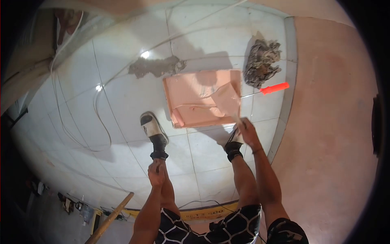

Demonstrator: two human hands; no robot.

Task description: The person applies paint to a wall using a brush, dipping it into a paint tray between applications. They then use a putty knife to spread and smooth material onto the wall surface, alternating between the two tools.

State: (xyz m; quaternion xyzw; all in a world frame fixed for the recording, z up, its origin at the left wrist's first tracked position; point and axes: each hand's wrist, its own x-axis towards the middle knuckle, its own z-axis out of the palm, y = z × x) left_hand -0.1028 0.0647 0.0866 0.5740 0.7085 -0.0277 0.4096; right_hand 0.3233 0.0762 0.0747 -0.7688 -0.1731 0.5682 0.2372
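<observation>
My right hand (248, 133) grips the handle of a wide flat paintbrush (226, 101), its broad end coated in pale pink paint and held over the paint tray (203, 120). The shallow tray is smeared with the same pink. A paint roller lies across it, with the pink roller head (178, 117) at the near left corner. Its bright red handle (275, 88) sticks out past the right rim. My left hand (156, 174) is closed in front of my left shin, with a small dark thing showing at the fingers that I cannot make out.
A crumpled grey rag (263, 63) lies on the tiles beyond the tray. Grey residue (157, 66) marks the floor at the far side. A pale cable (97, 103) loops on the left. A pink wall (333, 134) stands right; a wooden pole (111, 218) is at lower left.
</observation>
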